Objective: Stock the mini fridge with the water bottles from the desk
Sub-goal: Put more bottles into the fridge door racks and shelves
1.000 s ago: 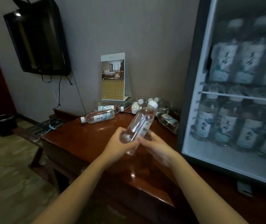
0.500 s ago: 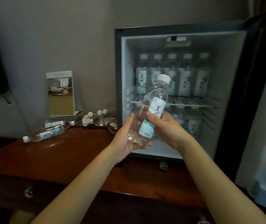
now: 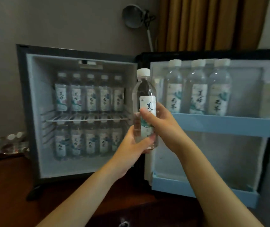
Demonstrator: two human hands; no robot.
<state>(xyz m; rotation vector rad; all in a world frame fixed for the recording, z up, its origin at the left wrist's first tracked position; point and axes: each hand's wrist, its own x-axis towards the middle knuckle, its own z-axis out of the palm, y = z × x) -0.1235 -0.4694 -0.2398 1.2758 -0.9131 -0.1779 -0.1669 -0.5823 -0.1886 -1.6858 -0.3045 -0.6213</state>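
Observation:
A clear water bottle (image 3: 144, 89) with a white cap and pale label stands upright in both my hands, in front of the open mini fridge (image 3: 32, 112). My left hand (image 3: 131, 145) grips its base. My right hand (image 3: 161, 126) grips the label, thumb across the front. Inside the fridge, a row of bottles (image 3: 90, 94) stands on the wire shelf and another row (image 3: 88, 140) stands below it. Three bottles (image 3: 198, 89) stand in the upper rack of the open door (image 3: 221, 125). The door's lower rack (image 3: 196, 190) holds nothing I can see.
Several more bottles (image 3: 3, 143) lie on the dark wooden desk (image 3: 8, 185) at the far left. A round mirror on an arm (image 3: 133, 16) hangs on the wall above the fridge. Brown curtains (image 3: 204, 22) hang behind the door.
My view has swung right, and the fridge door with its racks has come into sight. The bottle has come upright and moved right, now in front of the fridge's hinge side. Both hands keep their hold.

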